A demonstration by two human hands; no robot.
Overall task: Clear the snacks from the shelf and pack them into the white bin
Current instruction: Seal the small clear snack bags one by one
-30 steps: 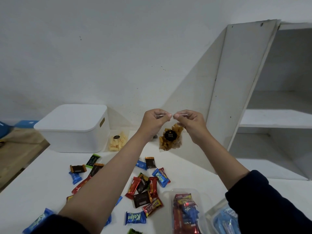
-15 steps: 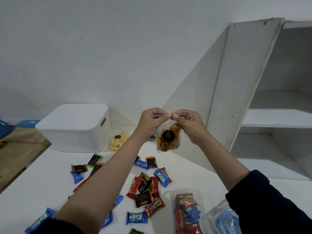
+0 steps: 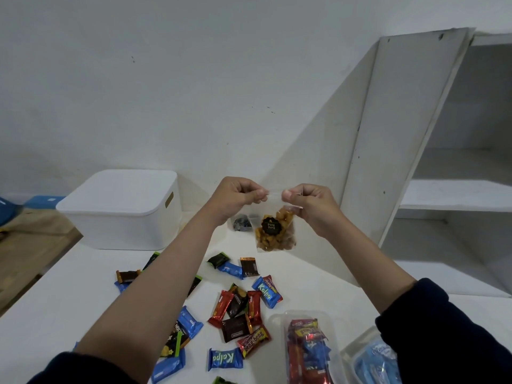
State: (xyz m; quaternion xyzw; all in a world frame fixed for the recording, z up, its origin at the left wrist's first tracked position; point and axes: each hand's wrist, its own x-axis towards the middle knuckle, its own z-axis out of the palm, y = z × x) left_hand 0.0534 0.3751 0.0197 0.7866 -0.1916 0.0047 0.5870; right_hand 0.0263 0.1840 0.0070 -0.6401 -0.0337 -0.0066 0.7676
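Observation:
A small clear bag of golden-brown snacks (image 3: 275, 231) with a round black label hangs in the air above the white table (image 3: 55, 300). My left hand (image 3: 238, 195) pinches the left end of its top edge and my right hand (image 3: 310, 203) pinches the right end. The white bin (image 3: 122, 212) stands at the back left with its lid on. The white shelf (image 3: 454, 195) at the right shows bare boards. Several wrapped chocolate bars and candies (image 3: 241, 309) lie scattered on the table under my arms.
A second small clear bag with dark contents (image 3: 241, 224) lies behind my left hand. Two clear plastic tubs stand at the near right, one holding red wrappers (image 3: 304, 353), the other blue packets (image 3: 374, 364). A wooden surface (image 3: 25, 250) lies to the left of the table.
The bag has stayed pinched between both hands at about the same height. The yellow snack bag by the bin is now hidden behind my left arm, and the dark-contents bag shows.

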